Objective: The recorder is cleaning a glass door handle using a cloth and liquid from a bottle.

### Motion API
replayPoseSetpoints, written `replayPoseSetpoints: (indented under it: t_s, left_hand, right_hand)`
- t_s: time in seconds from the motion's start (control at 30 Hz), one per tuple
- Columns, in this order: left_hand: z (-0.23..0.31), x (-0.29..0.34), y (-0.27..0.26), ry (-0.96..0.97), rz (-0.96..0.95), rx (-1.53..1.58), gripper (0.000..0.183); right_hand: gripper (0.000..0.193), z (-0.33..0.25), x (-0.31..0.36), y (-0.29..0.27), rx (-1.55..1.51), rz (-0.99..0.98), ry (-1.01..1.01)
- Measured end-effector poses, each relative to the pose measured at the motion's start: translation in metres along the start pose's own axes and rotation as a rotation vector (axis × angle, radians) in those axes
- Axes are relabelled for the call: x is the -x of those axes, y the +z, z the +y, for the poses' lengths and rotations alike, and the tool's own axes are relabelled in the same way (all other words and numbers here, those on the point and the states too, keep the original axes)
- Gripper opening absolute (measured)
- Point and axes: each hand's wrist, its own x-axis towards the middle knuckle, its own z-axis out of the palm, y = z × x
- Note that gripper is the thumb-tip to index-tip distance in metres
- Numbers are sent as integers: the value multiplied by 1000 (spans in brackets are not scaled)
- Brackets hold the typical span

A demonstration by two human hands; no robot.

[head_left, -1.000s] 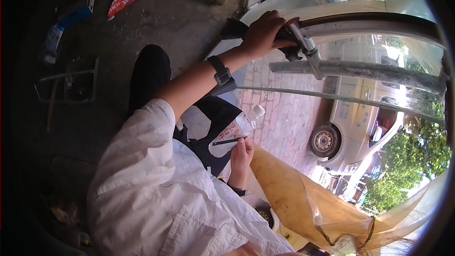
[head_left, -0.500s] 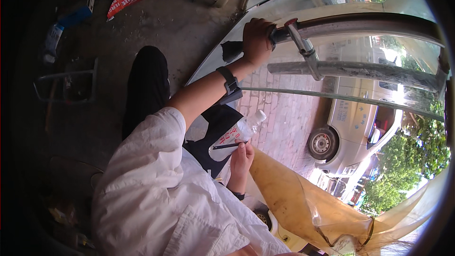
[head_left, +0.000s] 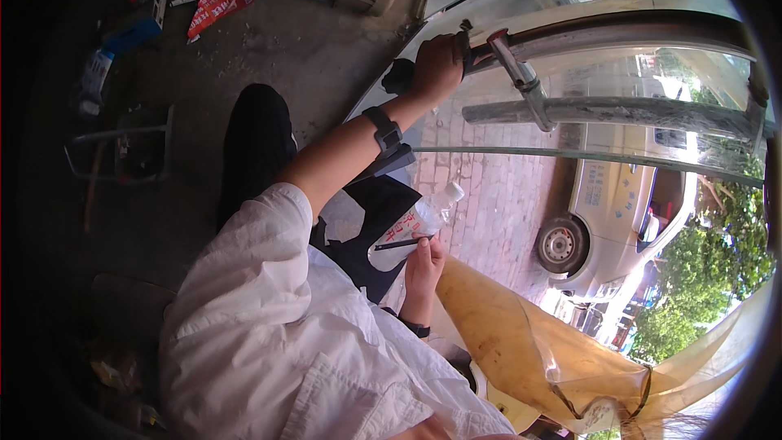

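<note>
Pinching a dark stick (head_left: 399, 243) in right grip (head_left: 423, 265), across a clear bottle (head_left: 409, 224) by the dark trousers (head_left: 254, 138); can't tell if clamping the bottle too. Farther out, clamping dark material (head_left: 397, 77) with left grip (head_left: 440, 67) at the end of the curved bar (head_left: 619, 30). Shifted there from beside the metal crosspiece (head_left: 525, 80) a second ago, so leaving it clear of fingers. Beyond the glass (head_left: 505, 151), a parked silver van (head_left: 603, 195).

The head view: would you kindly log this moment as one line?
left hand: curled at end of metal bar; right hand: pinching thin black stick across clear bottle; outside: van
</note>
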Motion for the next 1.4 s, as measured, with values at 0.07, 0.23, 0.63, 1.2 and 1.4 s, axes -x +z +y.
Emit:
replayPoseSetpoints:
  t_s: [0.07,0.23,0.63,1.2,1.4]
  left_hand:
    - [23,-17,-1,-48,-3,14,18]
    - [-12,-2,-6,127,62,41,9]
    - [23,-9,-4,284,48,49,47]
    - [-24,-34,-9,363,-186,-82,60]
    - [-43,-44,-14,462,-190,-90,54]
  right_hand:
    - [15,3,5,-1,20,39,46]
    - [16,0,3,-1,36,47,31]
    - [17,1,15,-6,72,114,52]
    - [14,-12,20,2,66,286,9]
    - [14,-13,11,7,25,262,2]
